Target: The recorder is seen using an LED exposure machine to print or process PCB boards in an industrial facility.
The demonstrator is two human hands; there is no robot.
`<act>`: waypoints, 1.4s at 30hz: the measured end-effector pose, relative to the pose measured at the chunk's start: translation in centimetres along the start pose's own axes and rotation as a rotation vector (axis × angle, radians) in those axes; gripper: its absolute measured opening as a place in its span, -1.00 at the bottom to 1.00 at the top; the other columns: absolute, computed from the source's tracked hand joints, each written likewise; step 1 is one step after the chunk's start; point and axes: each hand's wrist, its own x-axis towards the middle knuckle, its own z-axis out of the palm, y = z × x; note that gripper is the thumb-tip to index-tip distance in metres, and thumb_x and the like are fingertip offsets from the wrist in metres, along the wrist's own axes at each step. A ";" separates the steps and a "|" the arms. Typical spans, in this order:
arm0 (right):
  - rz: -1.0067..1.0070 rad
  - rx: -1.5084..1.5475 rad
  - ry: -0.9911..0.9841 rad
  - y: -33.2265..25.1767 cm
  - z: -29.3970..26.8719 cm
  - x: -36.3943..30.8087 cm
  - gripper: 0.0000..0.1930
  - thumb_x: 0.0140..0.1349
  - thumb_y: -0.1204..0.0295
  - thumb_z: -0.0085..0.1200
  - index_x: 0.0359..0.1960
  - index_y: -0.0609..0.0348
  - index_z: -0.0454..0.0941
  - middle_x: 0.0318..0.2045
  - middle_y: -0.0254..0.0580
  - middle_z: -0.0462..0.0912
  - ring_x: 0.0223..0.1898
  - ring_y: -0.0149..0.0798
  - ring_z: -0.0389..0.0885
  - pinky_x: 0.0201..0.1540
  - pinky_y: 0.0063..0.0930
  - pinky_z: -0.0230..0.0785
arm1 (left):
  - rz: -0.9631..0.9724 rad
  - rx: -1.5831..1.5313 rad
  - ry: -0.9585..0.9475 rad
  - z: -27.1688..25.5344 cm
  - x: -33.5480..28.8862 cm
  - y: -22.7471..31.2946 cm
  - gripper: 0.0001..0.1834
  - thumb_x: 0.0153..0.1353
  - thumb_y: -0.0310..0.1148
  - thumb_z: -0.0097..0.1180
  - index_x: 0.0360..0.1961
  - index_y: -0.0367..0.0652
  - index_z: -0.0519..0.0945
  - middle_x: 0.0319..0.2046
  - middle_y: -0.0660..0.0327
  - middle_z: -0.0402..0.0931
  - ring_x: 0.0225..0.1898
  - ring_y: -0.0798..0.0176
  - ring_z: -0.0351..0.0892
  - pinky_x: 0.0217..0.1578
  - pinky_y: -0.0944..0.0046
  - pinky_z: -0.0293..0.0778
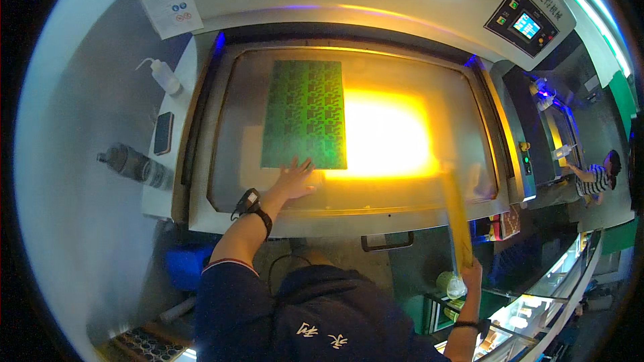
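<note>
1. My right hand (pixel 471 273), lowest in view, is closed around the end of a long yellow strip (pixel 455 211) that slants up across the glass bed (pixel 402 194).
2. My left hand (pixel 295 179), fingers spread, presses flat at the near edge of the green board (pixel 305 114) lying on the glass (I'd keep the palm low and slide it squarely, not twist).
3. Further off: a white paper notice (pixel 168 1) with small red and blue symbols hangs upper left; a dark control panel (pixel 523 20) sits upper right.

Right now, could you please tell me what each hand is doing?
Left hand: open, flat on the green circuit panel.
Right hand: closed, holding a yellow sheet.
</note>
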 end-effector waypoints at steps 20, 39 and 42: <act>-1.184 -0.580 -0.328 -27.2 28.7 14.9 -0.43 0.15 0.43 0.07 0.27 0.05 0.36 0.27 -0.19 0.44 0.24 0.06 0.42 0.30 0.03 0.21 | -0.102 0.178 -0.219 -3.2 -5.9 -0.9 -0.10 0.15 -0.35 0.24 0.48 0.18 0.07 0.39 0.28 0.24 0.33 -0.27 0.25 0.29 -0.38 0.13; -1.055 -0.513 -0.228 -57.8 43.9 59.0 -0.22 -0.01 0.52 0.13 0.36 -0.14 0.29 0.31 -0.26 0.39 0.30 0.02 0.35 0.35 -0.09 0.18 | -0.270 0.054 0.145 -19.9 38.7 -30.2 -0.21 0.09 -0.57 0.10 0.37 0.24 0.26 0.41 0.30 0.17 0.36 -0.16 0.21 0.23 -0.48 0.20; -1.049 -0.554 -0.127 -57.6 45.8 59.1 -0.28 0.03 0.51 0.08 0.34 -0.11 0.32 0.30 -0.25 0.42 0.29 0.01 0.37 0.33 -0.09 0.22 | -0.138 -0.037 0.323 -17.7 38.1 -33.1 -0.22 0.07 -0.57 0.11 0.35 0.20 0.30 0.24 0.17 0.42 0.26 -0.18 0.35 0.20 -0.41 0.28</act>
